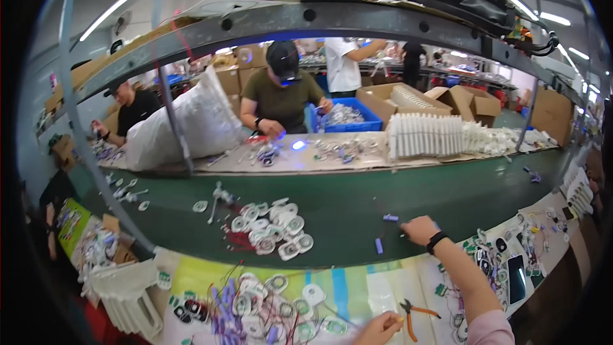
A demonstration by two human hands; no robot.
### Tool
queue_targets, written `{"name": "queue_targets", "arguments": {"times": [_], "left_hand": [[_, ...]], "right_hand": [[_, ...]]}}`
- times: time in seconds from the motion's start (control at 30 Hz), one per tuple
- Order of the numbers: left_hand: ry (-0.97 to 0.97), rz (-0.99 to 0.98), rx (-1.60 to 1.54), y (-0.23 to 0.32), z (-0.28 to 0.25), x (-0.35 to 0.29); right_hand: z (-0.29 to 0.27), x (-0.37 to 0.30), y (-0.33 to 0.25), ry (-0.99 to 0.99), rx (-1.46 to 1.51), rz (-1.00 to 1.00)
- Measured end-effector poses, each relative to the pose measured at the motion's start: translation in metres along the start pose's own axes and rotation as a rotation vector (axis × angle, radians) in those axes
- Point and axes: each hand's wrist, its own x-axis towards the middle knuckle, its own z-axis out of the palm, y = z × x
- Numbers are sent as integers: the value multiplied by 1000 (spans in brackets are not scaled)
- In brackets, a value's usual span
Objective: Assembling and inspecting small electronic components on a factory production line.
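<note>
My right hand (pixel 421 230) reaches over the green belt, its fingers bent together with a small dark bit at the tips; what they hold is hidden. Beside it lie two purple cylindrical cells (pixel 379 246), one upright in the picture and one crosswise. My left hand (pixel 381 328) is low over the bench, thumb and fingers pinched on something too small to name. Just right of it lie orange-handled pliers (pixel 418 310), jaws apart. To its left spreads a pile of round white plastic parts (pixel 252 303) with red wires and purple cells (pixel 223 310).
More white round parts (pixel 274 227) are heaped on the green belt (pixel 338 191). A phone (pixel 516 278) lies at right among wired parts. White plastic housings (pixel 128 300) stack at left. A metal shelf beam (pixel 268 22) spans above. Across the belt a co-worker (pixel 281 92) handles parts.
</note>
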Motion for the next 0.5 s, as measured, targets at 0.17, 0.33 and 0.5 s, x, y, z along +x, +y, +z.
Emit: {"name": "queue_targets", "arguments": {"times": [0.17, 0.33, 0.5], "left_hand": [[85, 7, -56, 18, 0, -6], [79, -86, -66, 40, -3, -10], [66, -99, -65, 50, 5, -1]], "right_hand": [[-25, 37, -34, 420, 360, 188], [-6, 83, -39, 401, 596, 443], [0, 87, -55, 290, 760, 735]]}}
